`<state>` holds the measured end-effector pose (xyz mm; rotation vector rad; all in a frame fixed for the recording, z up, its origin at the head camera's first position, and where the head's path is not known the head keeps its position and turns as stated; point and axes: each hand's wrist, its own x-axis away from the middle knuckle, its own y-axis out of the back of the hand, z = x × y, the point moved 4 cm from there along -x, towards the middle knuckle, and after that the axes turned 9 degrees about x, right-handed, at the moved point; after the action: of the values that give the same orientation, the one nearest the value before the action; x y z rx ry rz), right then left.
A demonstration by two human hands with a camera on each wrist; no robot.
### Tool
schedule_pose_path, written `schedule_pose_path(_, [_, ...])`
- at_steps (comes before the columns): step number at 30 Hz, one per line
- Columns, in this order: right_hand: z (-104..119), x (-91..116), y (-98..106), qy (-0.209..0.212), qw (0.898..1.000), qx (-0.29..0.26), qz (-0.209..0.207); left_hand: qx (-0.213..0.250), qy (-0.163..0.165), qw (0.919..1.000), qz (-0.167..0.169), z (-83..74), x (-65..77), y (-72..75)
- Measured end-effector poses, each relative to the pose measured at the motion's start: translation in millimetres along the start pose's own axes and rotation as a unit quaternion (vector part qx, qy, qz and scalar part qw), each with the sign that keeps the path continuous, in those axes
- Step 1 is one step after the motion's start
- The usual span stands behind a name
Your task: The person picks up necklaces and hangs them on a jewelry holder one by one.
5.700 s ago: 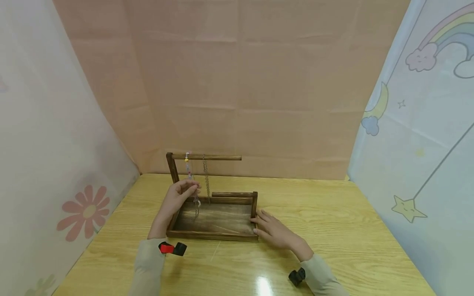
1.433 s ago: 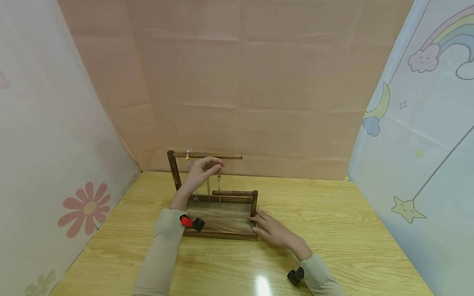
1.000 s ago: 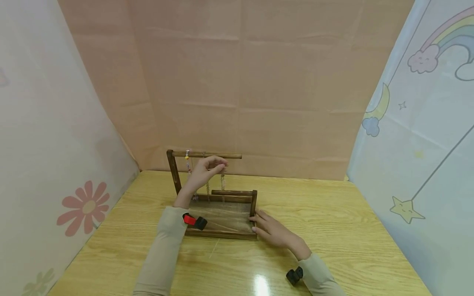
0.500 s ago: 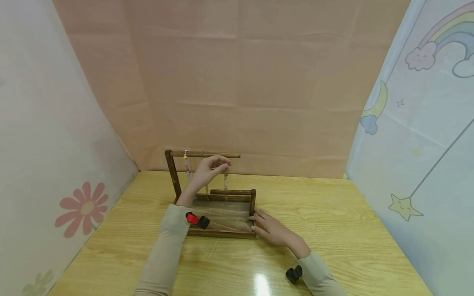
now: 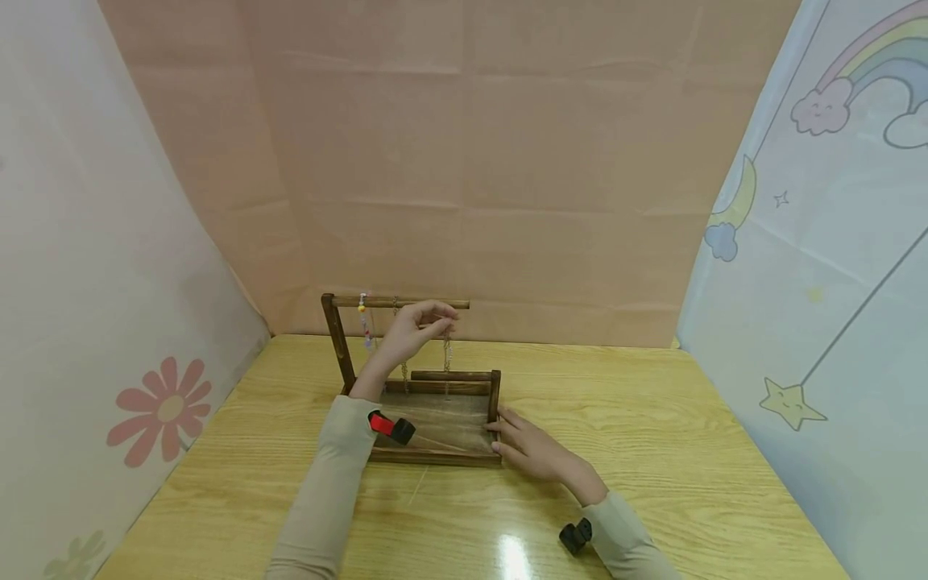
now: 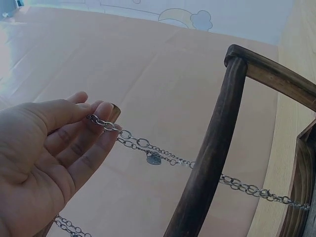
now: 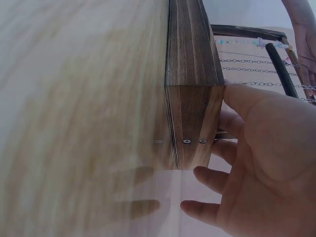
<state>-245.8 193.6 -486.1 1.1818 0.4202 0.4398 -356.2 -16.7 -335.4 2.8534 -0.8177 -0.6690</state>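
Note:
In the left wrist view my left hand (image 6: 54,148) pinches the top of a silver chain necklace (image 6: 154,148) with a small flat charm. The chain hangs doubled, running past the lower bar (image 6: 212,138). The upper bar's tip (image 6: 116,112) shows by the fingertips; whether the loop goes round it, I cannot tell. A beaded strand (image 5: 365,322) hangs at the left of the upper bar (image 5: 348,302), and another chain (image 5: 404,374) hangs partly behind the left hand. At the right, my right hand (image 5: 536,447) touches the end of the dark wooden jewelry stand (image 5: 435,457), fingers mostly extended.
The stand's tray (image 5: 442,419) sits on a wood-grain table (image 5: 638,435). A tan cloth (image 5: 464,161) hangs behind, with printed white cloths at both sides. A black wrist camera (image 5: 575,537) sits by the right sleeve.
My left hand has gone from the beaded strand rightward along the upper bar, lately only slightly, with the chain necklace. The right hand stays at the stand's end.

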Motion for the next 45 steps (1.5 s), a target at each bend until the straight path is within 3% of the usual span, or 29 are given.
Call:
schedule_pose_path(14, [0, 1, -1, -0.007, 1.0, -0.004, 0.01, -0.018, -0.017, 0.9994, 0.023, -6.1, -5.9, -5.4])
schedule_pose_path(28, [1, 1, 1, 0.001, 1.0, 0.007, 0.0, -0.063, -0.029, 0.9974, 0.021, -17.6, -14.9, -11.2])
schedule_pose_path(45, [-1, 1, 0, -0.001, 1.0, -0.004, 0.008, -0.115, -0.013, 0.9927, 0.033, -18.3, -29.4, -14.6])
